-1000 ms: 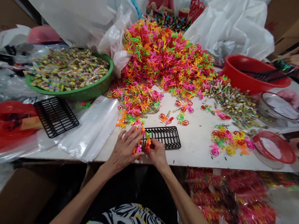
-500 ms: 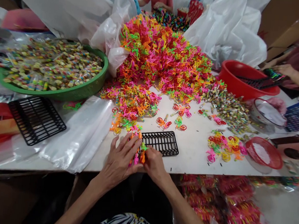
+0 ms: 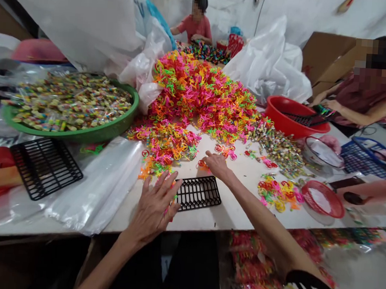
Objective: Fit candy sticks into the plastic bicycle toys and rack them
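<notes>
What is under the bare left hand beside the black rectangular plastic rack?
Bits of brightly coloured plastic show along the thumb side of the left hand. The hand covers the rest: their number, and whether the black rack extends beneath, cannot be seen.

No lettering, number or brand can be read; the dark marks on the blue-and-white bag [image 3: 142, 5] at the back are too blurred to make out. A reddish mark on the cardboard box [image 3: 320, 50] is illegible; the colours on the wrapped pieces [image 3: 73, 103] in the green basin [image 3: 81, 135] are too small to tell as print
</notes>
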Available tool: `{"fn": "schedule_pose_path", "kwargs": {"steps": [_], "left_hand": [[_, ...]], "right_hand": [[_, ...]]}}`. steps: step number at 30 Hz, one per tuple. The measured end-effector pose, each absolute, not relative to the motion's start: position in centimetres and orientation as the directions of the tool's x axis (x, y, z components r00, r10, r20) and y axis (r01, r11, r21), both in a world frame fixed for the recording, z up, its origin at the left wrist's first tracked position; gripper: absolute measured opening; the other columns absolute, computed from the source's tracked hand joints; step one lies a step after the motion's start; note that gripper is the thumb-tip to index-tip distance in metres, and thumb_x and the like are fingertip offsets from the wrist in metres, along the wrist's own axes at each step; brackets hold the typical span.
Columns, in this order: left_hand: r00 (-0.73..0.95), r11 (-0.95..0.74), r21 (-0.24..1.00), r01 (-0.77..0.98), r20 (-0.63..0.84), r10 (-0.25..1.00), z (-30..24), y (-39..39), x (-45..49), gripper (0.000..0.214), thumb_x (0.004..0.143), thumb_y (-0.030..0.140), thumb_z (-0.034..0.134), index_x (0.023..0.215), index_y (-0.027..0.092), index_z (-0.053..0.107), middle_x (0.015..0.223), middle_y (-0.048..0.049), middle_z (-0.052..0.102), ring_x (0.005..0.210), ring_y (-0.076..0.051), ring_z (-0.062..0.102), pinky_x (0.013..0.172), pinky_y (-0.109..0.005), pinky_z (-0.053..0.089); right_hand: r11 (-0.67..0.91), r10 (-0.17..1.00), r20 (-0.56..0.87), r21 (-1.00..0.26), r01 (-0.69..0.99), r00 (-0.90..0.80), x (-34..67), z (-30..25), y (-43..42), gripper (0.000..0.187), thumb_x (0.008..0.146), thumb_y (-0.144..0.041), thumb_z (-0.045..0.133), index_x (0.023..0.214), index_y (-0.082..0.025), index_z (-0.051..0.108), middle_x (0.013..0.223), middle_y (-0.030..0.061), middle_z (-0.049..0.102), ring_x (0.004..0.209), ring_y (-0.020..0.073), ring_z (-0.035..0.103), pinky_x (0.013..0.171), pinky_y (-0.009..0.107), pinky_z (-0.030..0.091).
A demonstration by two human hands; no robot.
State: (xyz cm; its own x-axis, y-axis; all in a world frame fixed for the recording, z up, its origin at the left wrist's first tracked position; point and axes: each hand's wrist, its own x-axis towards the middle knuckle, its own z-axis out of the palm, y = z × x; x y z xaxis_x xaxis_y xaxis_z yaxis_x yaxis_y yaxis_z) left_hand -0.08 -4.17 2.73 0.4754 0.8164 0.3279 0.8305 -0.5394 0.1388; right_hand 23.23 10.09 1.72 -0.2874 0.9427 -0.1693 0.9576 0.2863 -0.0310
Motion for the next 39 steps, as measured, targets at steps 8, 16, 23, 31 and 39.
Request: {"fn": "schedule_pose_path", "kwargs": {"steps": [8,16,23,31,39], "left_hand": [[0.429,-0.469,0.169,0.867,0.229,0.874,1.7,-2.1,0.0,0.052,0.089,0.031,0.032,0.136,0.01,0.029,0.143,-0.0123,0.031,0.133,-0.024,0.022,0.104,-0.045,0.026],[0.402,-0.45,0.261,0.854,0.219,0.889,1.5,-2.3,0.1,0.054,0.088,0.028,0.033,0.139,0.015,0.022,0.144,-0.01,0.029,0.135,-0.023,0.017,0.105,-0.044,0.027],[0.392,-0.437,0.275,0.857,0.205,0.897,1.5,-2.2,0.2,0.054,0.088,0.028,0.033,0.139,0.014,0.021,0.144,-0.0104,0.029,0.135,-0.023,0.017,0.105,-0.045,0.026],[0.4,-0.447,0.267,0.854,0.213,0.891,1.2,-2.2,0.1,0.056,0.088,0.029,0.034,0.14,0.015,0.018,0.145,-0.0106,0.027,0.134,-0.024,0.017,0.105,-0.046,0.026],[0.411,-0.475,0.246,0.845,0.272,0.87,0.8,-2.1,-0.1,0.059,0.086,0.028,0.037,0.141,0.017,0.016,0.144,-0.0093,0.03,0.133,-0.024,0.021,0.104,-0.045,0.027]], "right_hand": [[0.203,0.975,0.024,-0.5,0.842,-0.221,22.7,-0.5,5.4,0.017,0.076,-0.016,0.047,0.089,-0.017,0.059,0.086,0.0032,0.063,0.074,0.0142,0.058,0.064,0.023,0.04],[-0.119,0.985,-0.143,-0.969,0.218,-0.095,18.7,-3.7,1.8,0.017,0.059,-0.019,0.058,0.075,-0.015,0.062,0.066,-0.0021,0.06,0.059,0.0115,0.052,0.057,0.023,0.042],[-0.261,0.965,-0.26,-0.965,-0.016,-0.033,18.1,-2.7,1.4,0.023,0.054,-0.027,0.069,0.072,-0.016,0.061,0.063,-0.0033,0.058,0.055,0.0101,0.049,0.054,0.023,0.04],[-0.123,0.992,-0.125,-0.987,0.101,-0.012,16.2,-2.8,1.6,0.025,0.057,-0.027,0.068,0.073,-0.018,0.051,0.06,-0.0055,0.052,0.053,0.01,0.046,0.052,0.022,0.04],[0.021,0.992,-0.043,-0.873,0.488,-0.119,14.7,-4.3,2.5,0.006,0.068,-0.019,0.057,0.063,-0.016,0.056,0.06,-0.002,0.056,0.054,0.0102,0.049,0.053,0.02,0.038]]}}
